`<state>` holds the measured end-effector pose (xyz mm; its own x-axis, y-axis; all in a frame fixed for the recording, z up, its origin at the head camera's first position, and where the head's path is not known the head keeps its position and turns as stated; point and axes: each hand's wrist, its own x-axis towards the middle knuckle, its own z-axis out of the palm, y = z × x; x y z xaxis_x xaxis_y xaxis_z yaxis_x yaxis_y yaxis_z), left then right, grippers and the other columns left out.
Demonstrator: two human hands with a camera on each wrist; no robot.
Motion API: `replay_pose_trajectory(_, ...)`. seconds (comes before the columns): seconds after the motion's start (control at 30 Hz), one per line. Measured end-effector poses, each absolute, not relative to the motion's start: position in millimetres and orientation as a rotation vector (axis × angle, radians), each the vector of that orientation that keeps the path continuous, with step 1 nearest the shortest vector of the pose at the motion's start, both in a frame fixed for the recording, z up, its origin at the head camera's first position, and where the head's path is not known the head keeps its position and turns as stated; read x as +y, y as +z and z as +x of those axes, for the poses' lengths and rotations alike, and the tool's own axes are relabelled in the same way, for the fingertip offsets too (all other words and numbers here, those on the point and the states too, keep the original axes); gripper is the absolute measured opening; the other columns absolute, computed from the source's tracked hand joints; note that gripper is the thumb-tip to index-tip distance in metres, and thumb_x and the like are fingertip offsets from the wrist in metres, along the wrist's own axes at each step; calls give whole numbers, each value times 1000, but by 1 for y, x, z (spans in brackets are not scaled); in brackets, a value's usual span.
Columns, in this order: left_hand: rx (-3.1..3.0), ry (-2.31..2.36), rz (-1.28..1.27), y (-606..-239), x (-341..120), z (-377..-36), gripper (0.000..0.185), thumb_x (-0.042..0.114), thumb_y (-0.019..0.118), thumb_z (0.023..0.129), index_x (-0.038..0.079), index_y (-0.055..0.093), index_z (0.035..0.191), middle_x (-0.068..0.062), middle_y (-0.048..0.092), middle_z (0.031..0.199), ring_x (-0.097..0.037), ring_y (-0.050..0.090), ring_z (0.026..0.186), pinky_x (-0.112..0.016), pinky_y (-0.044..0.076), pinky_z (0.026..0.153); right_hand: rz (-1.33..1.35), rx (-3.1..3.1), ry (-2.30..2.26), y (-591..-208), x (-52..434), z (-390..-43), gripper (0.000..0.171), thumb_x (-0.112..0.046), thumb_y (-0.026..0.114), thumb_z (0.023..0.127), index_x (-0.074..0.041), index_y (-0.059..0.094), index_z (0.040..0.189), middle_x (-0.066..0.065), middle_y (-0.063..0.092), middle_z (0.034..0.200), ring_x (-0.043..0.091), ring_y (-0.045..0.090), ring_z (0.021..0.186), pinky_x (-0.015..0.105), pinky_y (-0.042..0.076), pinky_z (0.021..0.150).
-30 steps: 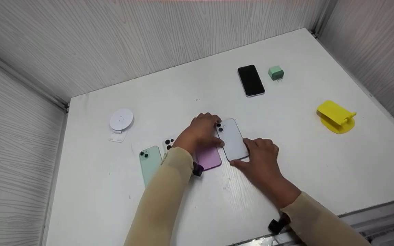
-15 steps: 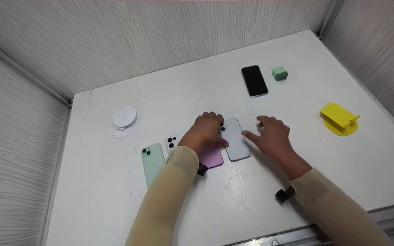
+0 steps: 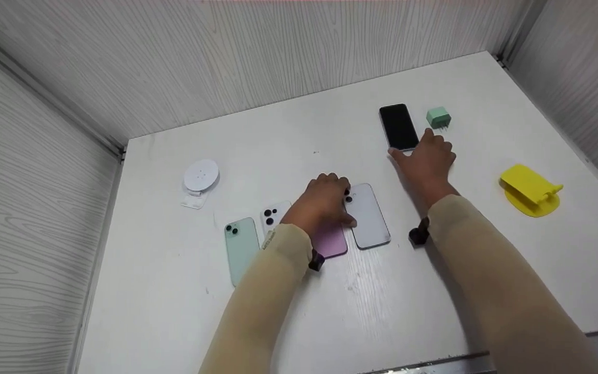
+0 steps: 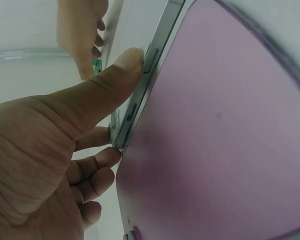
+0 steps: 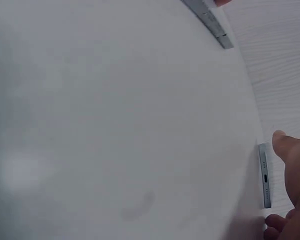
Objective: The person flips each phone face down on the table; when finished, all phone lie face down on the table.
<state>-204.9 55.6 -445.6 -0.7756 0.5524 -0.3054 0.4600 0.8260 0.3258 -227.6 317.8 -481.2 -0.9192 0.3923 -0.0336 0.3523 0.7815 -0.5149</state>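
Note:
In the head view, my left hand [image 3: 325, 202] reaches over a pink smartphone [image 3: 333, 241] to a white smartphone [image 3: 370, 218] lying camera side up. The left wrist view shows its thumb [image 4: 127, 62] on the white phone's side edge, with fingertips curled at the camera-end corner. My right hand [image 3: 429, 161] is at the near end of a black-screened smartphone [image 3: 399, 127], thumb and fingers spread about that end. In the right wrist view, a small gap shows between the thumb [image 5: 282, 142] and that phone's port end [image 5: 266, 175].
Left of the pink phone lie a white phone with several lenses [image 3: 273, 214], partly covered, and a mint green phone [image 3: 242, 246]. A round white charging pad [image 3: 201, 175] stands farther left. A green charger plug [image 3: 438, 118] and a yellow phone stand [image 3: 530, 189] are on the right.
My right hand has let go of the white phone and moved up and right to the black-screened phone. My left hand stays at the white phone. The head view has shifted slightly.

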Motion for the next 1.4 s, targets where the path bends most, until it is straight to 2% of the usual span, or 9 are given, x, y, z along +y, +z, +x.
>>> replay_pose_trajectory(0.1,2624,325,761,-447,57,-204,79,46,94,86,17,58,151,-2,58,139,-24,49,135,-41,42,120,-617,-2922,715,-485,312,-234,103,-59,63,103,12,22,165,38,45,154,54,43,144,67,35,118)
replay_pose_trajectory(0.23,2631,308,771,-449,58,-205,79,46,94,86,16,58,150,-2,59,137,-24,50,133,-41,41,120,-648,-2957,658,-481,307,-239,94,-53,59,105,18,28,159,39,46,149,54,43,142,67,35,117)
replay_pose_trajectory(0.37,2623,301,764,-449,57,-206,78,46,94,86,17,58,150,-1,58,139,-23,48,133,-40,40,120,-713,-2975,798,-476,307,-242,88,-47,58,103,19,34,156,40,45,148,53,43,141,66,34,117)
replay_pose_trajectory(0.7,2622,283,771,-451,57,-206,77,47,93,86,18,58,148,-2,58,139,-24,49,134,-40,41,119,-766,-2829,1114,-477,317,-235,87,-45,76,95,6,44,158,31,47,151,48,44,144,63,36,119)
replay_pose_trajectory(0.9,2617,291,774,-449,56,-206,77,47,92,87,18,58,149,-1,57,141,-24,48,136,-40,40,119,-733,-2655,1287,-482,317,-224,58,-41,68,104,-3,57,148,18,66,137,39,56,133,55,33,121)
replay_pose_trajectory(1.0,2614,286,770,-448,56,-206,78,47,92,88,17,57,151,-2,57,142,-24,48,137,-40,40,120,-763,-2583,1385,-482,316,-219,48,-40,63,108,-8,61,143,10,66,131,33,55,128,49,37,117)
replay_pose_trajectory(1.13,2612,285,775,-447,56,-205,79,47,91,89,17,56,152,-3,57,144,-25,48,138,-41,40,122,-755,-2504,1436,-481,316,-213,40,-35,61,109,-10,64,140,6,64,124,26,55,121,42,45,104)
replay_pose_trajectory(1.27,2605,298,769,-448,55,-204,79,47,91,89,17,55,153,-3,56,145,-25,47,138,-41,40,122,-648,-2479,1372,-479,315,-204,33,-27,61,108,-4,67,131,9,63,114,28,55,111,41,43,96)
replay_pose_trajectory(1.4,2611,309,770,-449,55,-204,78,46,91,89,17,55,152,-2,56,144,-25,47,138,-41,39,122,-538,-2501,1287,-479,313,-192,31,-22,61,107,1,67,128,15,66,113,32,57,109,46,43,97)
